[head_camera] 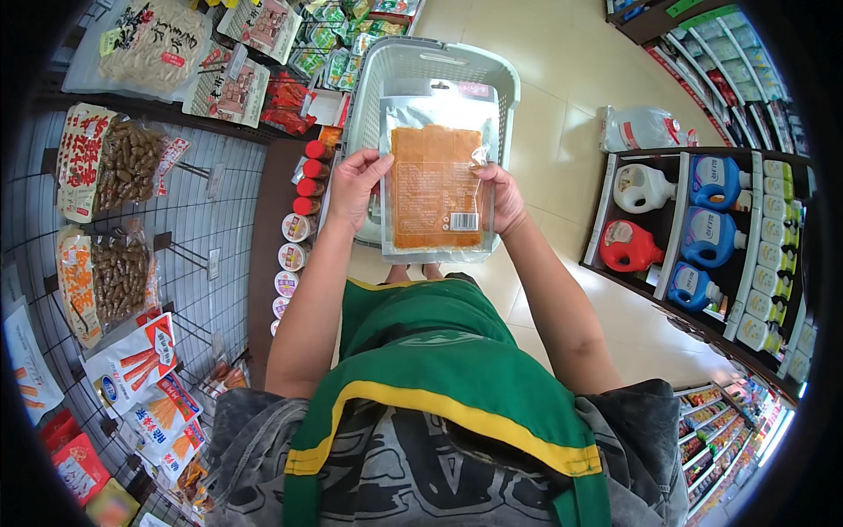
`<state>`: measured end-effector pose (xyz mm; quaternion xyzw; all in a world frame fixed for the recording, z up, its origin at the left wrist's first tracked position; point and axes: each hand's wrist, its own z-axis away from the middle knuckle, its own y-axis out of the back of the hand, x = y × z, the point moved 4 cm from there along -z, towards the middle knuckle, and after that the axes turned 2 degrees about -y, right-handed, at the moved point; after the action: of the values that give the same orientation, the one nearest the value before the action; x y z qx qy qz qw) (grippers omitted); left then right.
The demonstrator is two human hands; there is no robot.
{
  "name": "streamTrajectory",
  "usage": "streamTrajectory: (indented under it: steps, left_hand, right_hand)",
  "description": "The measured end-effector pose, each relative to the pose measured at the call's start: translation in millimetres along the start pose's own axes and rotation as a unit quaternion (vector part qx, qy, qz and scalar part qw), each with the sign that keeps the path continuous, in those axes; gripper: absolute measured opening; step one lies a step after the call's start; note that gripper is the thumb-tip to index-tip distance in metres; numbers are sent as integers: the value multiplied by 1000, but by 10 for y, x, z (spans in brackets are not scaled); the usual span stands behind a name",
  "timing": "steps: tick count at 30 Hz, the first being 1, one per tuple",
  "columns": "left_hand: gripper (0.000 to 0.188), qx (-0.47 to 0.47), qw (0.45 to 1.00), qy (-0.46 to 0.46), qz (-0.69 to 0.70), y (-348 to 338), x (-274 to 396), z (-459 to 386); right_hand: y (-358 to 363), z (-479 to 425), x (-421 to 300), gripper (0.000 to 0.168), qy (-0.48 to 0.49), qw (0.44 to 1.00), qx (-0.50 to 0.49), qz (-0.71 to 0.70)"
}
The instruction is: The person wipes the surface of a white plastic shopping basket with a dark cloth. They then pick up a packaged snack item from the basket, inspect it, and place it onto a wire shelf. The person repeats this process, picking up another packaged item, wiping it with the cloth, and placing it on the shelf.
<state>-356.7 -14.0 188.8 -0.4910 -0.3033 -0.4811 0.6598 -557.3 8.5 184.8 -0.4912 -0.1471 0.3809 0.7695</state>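
Observation:
A clear plastic food packet [436,191] with a flat orange-brown sheet inside is held up in front of me. Small print and a barcode cover its near face, and a hang hole shows in its top edge. My left hand [359,188] pinches the packet's left edge, thumb on the front. At the right edge my right hand [500,196] grips it the same way. Behind and below the packet stands a pale grey plastic basket [510,85]; the packet hides much of its inside.
A wire-grid rack [217,191] with hanging snack packets [105,283] rises on my left. Red-lidded jars [316,169] and round tubs line the shelf ledge beside it. At right, a shelf holds detergent jugs [714,181]. Tiled floor [546,132] runs between.

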Motion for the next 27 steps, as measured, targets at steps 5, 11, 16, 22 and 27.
streamTrajectory:
  steps: [5, 11, 16, 22, 27]
  left_hand:
    - [6, -12, 999, 15, 32, 39, -26, -1]
    - [5, -41, 995, 15, 85, 10, 16, 3]
    - [4, -56, 992, 9, 115, 26, 5, -18]
    - [4, -58, 990, 14, 130, 15, 8, -24]
    - [5, -47, 990, 25, 130, 27, -14, -30]
  right_hand:
    - [108, -32, -15, 54, 2, 1000, 0, 12]
    - [31, -20, -29, 51, -8, 1000, -8, 11]
    - [-54, -18, -34, 53, -8, 1000, -19, 4]
    - [-30, -37, -32, 52, -4, 1000, -21, 5]
    - [40, -62, -34, 51, -11, 1000, -16, 1]
